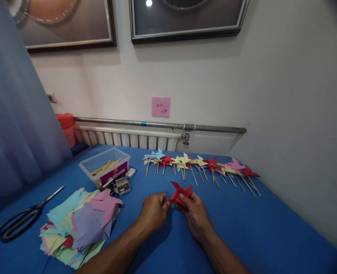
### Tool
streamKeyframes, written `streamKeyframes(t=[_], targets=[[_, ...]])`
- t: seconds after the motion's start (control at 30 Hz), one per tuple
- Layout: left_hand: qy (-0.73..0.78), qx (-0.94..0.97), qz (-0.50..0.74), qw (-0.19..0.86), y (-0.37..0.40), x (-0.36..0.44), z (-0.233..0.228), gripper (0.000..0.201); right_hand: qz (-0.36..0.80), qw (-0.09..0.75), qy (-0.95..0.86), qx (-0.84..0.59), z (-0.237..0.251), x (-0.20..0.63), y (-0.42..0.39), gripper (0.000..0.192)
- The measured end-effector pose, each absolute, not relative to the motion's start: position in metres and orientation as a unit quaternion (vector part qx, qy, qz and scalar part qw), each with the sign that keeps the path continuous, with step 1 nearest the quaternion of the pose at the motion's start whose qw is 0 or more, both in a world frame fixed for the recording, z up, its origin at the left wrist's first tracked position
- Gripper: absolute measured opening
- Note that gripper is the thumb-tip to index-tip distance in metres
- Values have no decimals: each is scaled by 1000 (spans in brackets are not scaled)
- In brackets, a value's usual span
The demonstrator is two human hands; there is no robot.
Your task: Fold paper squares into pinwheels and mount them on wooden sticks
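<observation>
A red paper pinwheel is pinched in my right hand, with the thumb on its front and the fingers behind it. No stick shows on this pinwheel. My left hand is closed at the pinwheel's left tip, its fingers curled together. Whatever those fingers hold, if anything, is hidden. Both hands are above the blue-covered table. Beyond them, finished-looking pinwheels on sticks lie in a row, in red, yellow, pink, blue and purple.
At the left lie a pile of coloured paper pieces and black-handled scissors. A clear plastic box holds thin wooden sticks. Beside it are an open small box of metal pins and a small white box.
</observation>
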State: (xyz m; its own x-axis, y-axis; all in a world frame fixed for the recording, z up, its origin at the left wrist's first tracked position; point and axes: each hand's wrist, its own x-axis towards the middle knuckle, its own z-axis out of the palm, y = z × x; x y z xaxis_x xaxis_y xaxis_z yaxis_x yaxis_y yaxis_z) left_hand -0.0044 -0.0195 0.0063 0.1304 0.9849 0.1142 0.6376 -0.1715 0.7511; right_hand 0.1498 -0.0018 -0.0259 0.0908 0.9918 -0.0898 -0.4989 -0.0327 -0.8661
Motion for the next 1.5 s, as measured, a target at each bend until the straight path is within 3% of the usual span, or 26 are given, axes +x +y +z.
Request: streamKeyframes(t=[0.5, 0.93, 1.37, 1.5], targets=[[583, 695, 303, 292, -20, -12, 13, 15, 582, 642, -283, -412, -22, 156, 2, 37], [590, 754, 137, 255, -17, -32, 26, 17, 540, 650, -292, -448, -17, 173, 9, 38], [580, 776, 165, 184, -12, -39, 15, 17, 536, 655, -285, -451, -19, 182, 12, 35], [607, 749, 193, 184, -5, -41, 8, 16, 480, 683, -274, -477, -26, 181, 17, 35]])
